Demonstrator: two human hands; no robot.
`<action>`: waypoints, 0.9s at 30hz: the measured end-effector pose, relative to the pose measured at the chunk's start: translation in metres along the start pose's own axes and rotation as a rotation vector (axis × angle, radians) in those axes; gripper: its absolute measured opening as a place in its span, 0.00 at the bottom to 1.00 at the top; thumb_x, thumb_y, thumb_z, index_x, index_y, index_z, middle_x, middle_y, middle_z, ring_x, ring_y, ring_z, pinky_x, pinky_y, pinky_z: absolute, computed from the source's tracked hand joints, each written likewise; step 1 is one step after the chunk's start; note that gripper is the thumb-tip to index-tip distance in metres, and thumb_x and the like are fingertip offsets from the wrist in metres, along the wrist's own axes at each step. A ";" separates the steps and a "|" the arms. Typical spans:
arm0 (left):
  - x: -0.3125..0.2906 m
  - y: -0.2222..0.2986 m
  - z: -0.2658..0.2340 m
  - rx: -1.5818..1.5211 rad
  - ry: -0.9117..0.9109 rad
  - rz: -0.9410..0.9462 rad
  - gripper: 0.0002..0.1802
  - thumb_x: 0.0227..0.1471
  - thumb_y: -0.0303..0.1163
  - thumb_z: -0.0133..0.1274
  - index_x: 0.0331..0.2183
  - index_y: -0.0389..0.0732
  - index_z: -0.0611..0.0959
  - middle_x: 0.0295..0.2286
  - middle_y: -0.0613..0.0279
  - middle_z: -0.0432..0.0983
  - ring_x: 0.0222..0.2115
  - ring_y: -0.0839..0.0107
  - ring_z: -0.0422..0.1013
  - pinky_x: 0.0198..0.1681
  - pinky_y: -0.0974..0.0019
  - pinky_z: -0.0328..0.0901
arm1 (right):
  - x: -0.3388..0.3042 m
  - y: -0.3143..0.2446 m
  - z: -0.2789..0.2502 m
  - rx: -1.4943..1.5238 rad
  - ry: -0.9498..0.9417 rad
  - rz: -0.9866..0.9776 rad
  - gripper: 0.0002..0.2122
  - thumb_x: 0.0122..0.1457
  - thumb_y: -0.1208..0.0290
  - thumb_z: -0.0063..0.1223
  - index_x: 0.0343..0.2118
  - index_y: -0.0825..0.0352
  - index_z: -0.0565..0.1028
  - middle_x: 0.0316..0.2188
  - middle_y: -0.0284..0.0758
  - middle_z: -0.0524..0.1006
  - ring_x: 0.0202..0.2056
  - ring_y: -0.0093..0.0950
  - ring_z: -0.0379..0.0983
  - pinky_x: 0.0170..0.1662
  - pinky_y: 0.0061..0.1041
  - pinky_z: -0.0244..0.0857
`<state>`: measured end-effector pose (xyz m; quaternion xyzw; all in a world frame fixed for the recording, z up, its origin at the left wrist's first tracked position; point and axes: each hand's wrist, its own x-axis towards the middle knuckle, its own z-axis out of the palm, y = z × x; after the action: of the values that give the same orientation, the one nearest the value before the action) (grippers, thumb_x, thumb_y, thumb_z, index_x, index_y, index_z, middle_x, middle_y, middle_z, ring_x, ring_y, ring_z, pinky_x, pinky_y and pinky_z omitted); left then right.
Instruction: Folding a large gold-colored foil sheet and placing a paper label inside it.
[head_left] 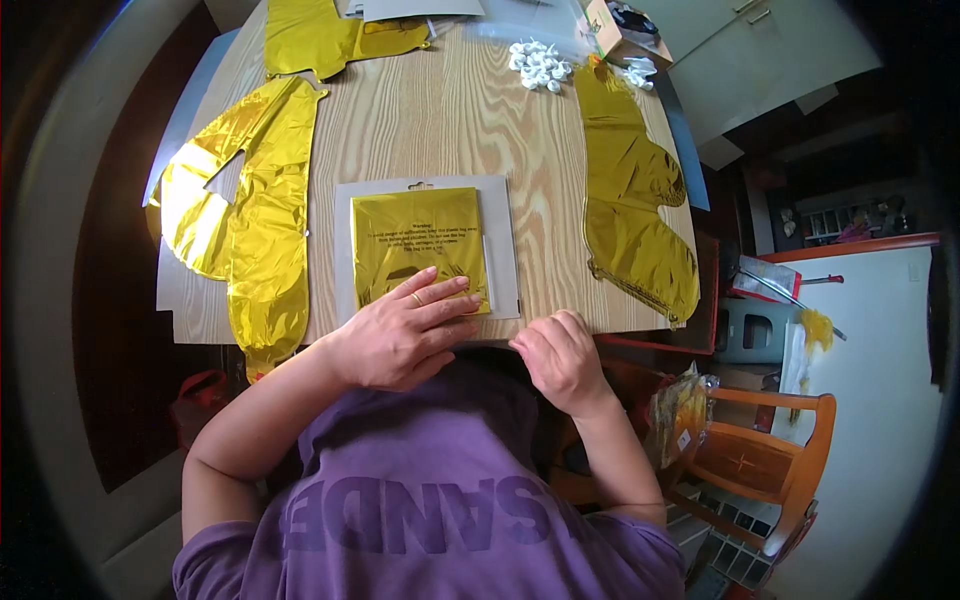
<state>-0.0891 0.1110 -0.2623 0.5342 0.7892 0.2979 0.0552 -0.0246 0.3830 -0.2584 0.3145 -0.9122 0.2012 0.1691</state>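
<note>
In front of me on the table lies a flat, folded gold foil balloon (pixel 417 222), in a clear bag with printed text, on a pale card (pixel 343 250) with a hanging slot. My left hand (pixel 410 335) rests over its lower edge, fingers stretched out and slightly apart. Just right of the card's lower corner, at the table's front edge, my right hand (pixel 562 362) is curled closed, thumb against fingers. Whatever it may hold is hidden.
Flat gold foil balloons lie at the left (pixel 270 200), the right (pixel 632 190) and the far left (pixel 345 35). White small clustered pieces (pixel 540 66) sit near an open box (pixel 628 35) at the back. A wooden chair (pixel 750 450) stands right of me.
</note>
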 end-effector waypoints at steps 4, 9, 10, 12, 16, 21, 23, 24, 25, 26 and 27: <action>0.001 -0.002 0.000 -0.011 0.010 0.007 0.26 0.51 0.34 0.60 0.53 0.40 0.79 0.61 0.52 0.65 0.65 0.49 0.57 0.67 0.39 0.49 | -0.010 -0.013 0.004 0.041 -0.021 -0.009 0.08 0.53 0.75 0.63 0.31 0.65 0.73 0.28 0.34 0.70 0.31 0.34 0.69 0.40 0.34 0.65; 0.000 -0.002 -0.002 -0.011 0.013 0.012 0.28 0.50 0.36 0.61 0.53 0.39 0.79 0.61 0.51 0.65 0.65 0.48 0.58 0.67 0.39 0.49 | -0.004 -0.012 -0.007 0.068 0.022 0.125 0.10 0.50 0.76 0.66 0.32 0.65 0.74 0.30 0.35 0.73 0.33 0.35 0.71 0.40 0.34 0.65; 0.000 -0.002 -0.002 -0.010 0.016 0.016 0.28 0.50 0.36 0.61 0.53 0.39 0.79 0.61 0.51 0.65 0.65 0.48 0.58 0.67 0.39 0.49 | 0.000 -0.011 -0.008 0.043 0.012 0.145 0.10 0.50 0.77 0.66 0.32 0.65 0.74 0.31 0.35 0.73 0.33 0.35 0.71 0.40 0.34 0.66; 0.000 -0.003 -0.001 -0.006 0.016 0.022 0.28 0.50 0.36 0.61 0.53 0.39 0.79 0.61 0.50 0.65 0.64 0.48 0.58 0.67 0.39 0.49 | 0.003 -0.008 -0.004 0.013 -0.015 0.131 0.10 0.50 0.79 0.65 0.33 0.65 0.74 0.31 0.35 0.73 0.33 0.36 0.71 0.39 0.34 0.66; 0.001 -0.005 -0.002 -0.003 0.004 0.031 0.28 0.50 0.36 0.60 0.54 0.39 0.78 0.61 0.50 0.65 0.65 0.48 0.57 0.67 0.39 0.49 | 0.004 -0.007 -0.004 0.028 -0.063 0.091 0.09 0.50 0.80 0.63 0.33 0.65 0.74 0.31 0.36 0.73 0.33 0.36 0.71 0.39 0.34 0.66; -0.001 -0.006 -0.005 -0.028 -0.032 0.056 0.29 0.53 0.42 0.59 0.54 0.38 0.78 0.61 0.49 0.65 0.65 0.48 0.56 0.67 0.39 0.48 | 0.003 -0.020 -0.011 0.166 -0.071 0.039 0.04 0.55 0.75 0.59 0.30 0.66 0.74 0.29 0.34 0.72 0.32 0.34 0.70 0.40 0.33 0.64; 0.000 -0.004 -0.008 -0.039 -0.036 0.061 0.31 0.54 0.47 0.59 0.54 0.37 0.79 0.61 0.48 0.65 0.66 0.48 0.56 0.67 0.40 0.48 | 0.000 -0.039 -0.012 0.327 -0.175 -0.063 0.05 0.55 0.73 0.59 0.30 0.65 0.74 0.29 0.33 0.72 0.33 0.35 0.70 0.41 0.34 0.63; 0.000 -0.003 -0.009 -0.036 -0.039 0.064 0.32 0.54 0.49 0.58 0.53 0.37 0.79 0.61 0.48 0.65 0.66 0.48 0.56 0.67 0.39 0.48 | -0.001 -0.044 -0.011 0.355 -0.204 -0.042 0.05 0.55 0.73 0.59 0.30 0.64 0.74 0.30 0.34 0.72 0.33 0.34 0.70 0.41 0.34 0.63; 0.000 -0.003 -0.009 -0.034 -0.041 0.066 0.34 0.54 0.52 0.58 0.53 0.37 0.79 0.61 0.47 0.64 0.66 0.48 0.55 0.67 0.39 0.48 | -0.001 -0.048 -0.012 0.384 -0.234 -0.021 0.05 0.55 0.73 0.60 0.31 0.64 0.74 0.30 0.34 0.72 0.33 0.34 0.70 0.41 0.34 0.63; 0.000 -0.003 -0.010 -0.032 -0.043 0.068 0.35 0.54 0.55 0.58 0.53 0.37 0.79 0.61 0.47 0.64 0.66 0.48 0.55 0.67 0.39 0.47 | 0.001 -0.047 -0.016 0.422 -0.223 0.020 0.06 0.54 0.73 0.61 0.31 0.63 0.73 0.31 0.34 0.72 0.34 0.34 0.70 0.42 0.34 0.62; 0.000 -0.002 -0.011 0.000 -0.030 0.079 0.35 0.52 0.54 0.59 0.52 0.37 0.79 0.60 0.47 0.66 0.65 0.48 0.57 0.67 0.40 0.48 | 0.004 -0.043 -0.021 0.461 -0.213 0.059 0.07 0.54 0.73 0.62 0.31 0.63 0.73 0.31 0.34 0.72 0.35 0.34 0.70 0.42 0.34 0.62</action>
<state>-0.0951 0.1060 -0.2543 0.5695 0.7665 0.2918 0.0551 0.0038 0.3595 -0.2267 0.3375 -0.8635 0.3747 -0.0100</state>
